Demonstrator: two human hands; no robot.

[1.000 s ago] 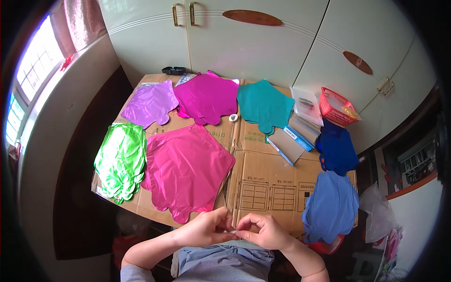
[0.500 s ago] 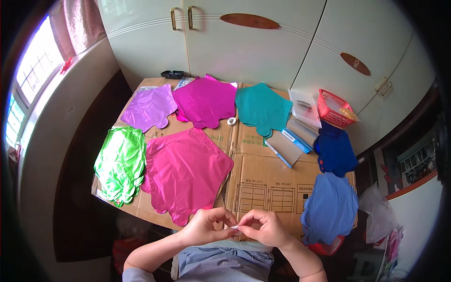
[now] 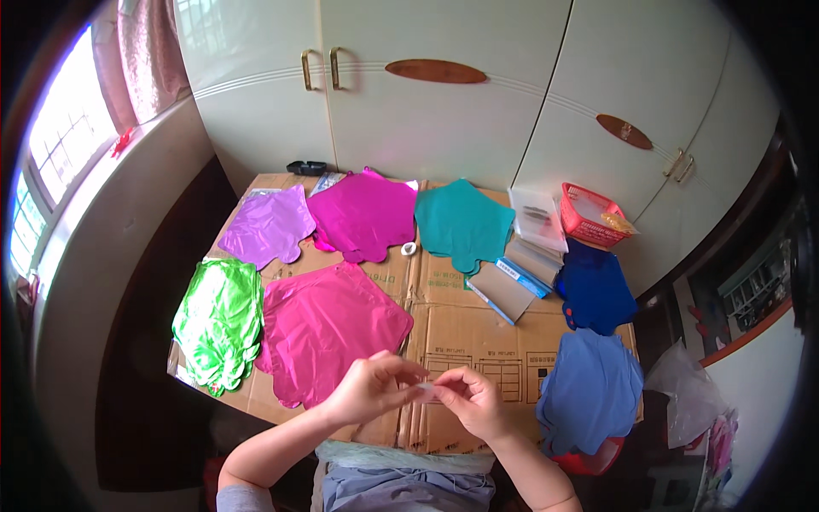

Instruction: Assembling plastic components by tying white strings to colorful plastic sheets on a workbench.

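My left hand and my right hand meet in front of me, over the table's near edge. Their fingertips pinch a small whitish piece, thin and translucent; its exact kind is too small to make out. Closest to my left hand lies a flat pink foil balloon, uninflated, star-like, with rounded lobes. A pile of shiny green foil balloons is to its left. Farther back are flat balloons in lilac, magenta and teal.
Cardboard covers the table. A small white roll lies mid-table. Blue-edged boxes, clear sleeves and a red basket are at back right. Dark blue and light blue balloons line the right edge. Cabinets stand behind.
The view has tilted up, so the table sits lower in the picture. Both hands have risen slightly over the cardboard, and more of the whitish piece shows between the fingertips.
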